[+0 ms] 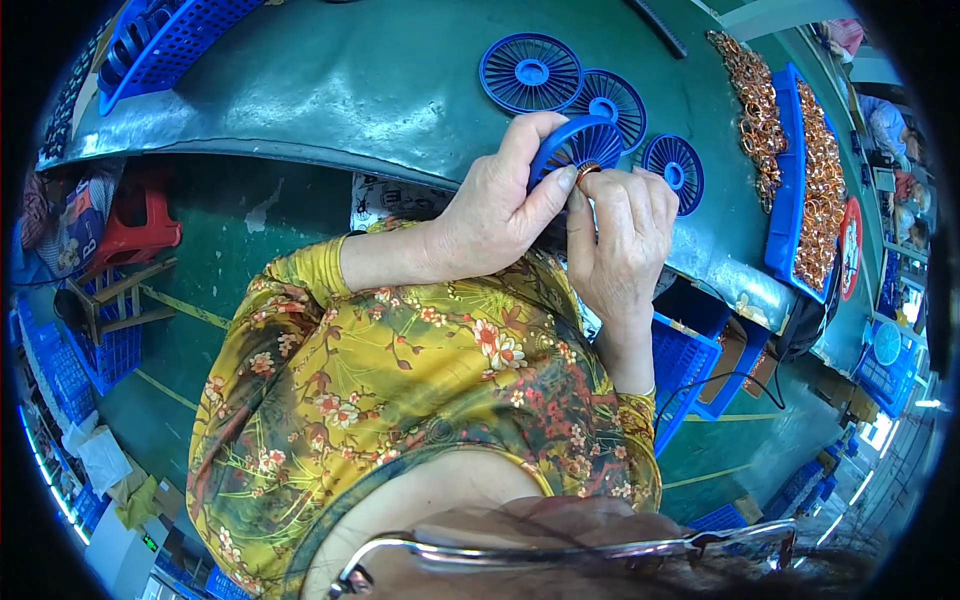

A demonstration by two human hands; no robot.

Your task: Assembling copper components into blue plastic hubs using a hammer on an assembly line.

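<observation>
Tilted up over the near edge of the green table, a round blue plastic disc with thin spokes is gripped at its left side by my left hand, thumb in front. My right hand pinches a small copper-coloured coil against the disc's inner side, close to the left thumb. Fingers partly hide where coil and disc meet. Behind my hands, a large blue spoked disc overlaps a second disc. A smaller one lies to the right of my right hand.
On the right, a long blue tray is full of copper-coloured coils, with a loose heap beside it. A blue basket stands far left on the table. A red stool and blue crates stand below table height.
</observation>
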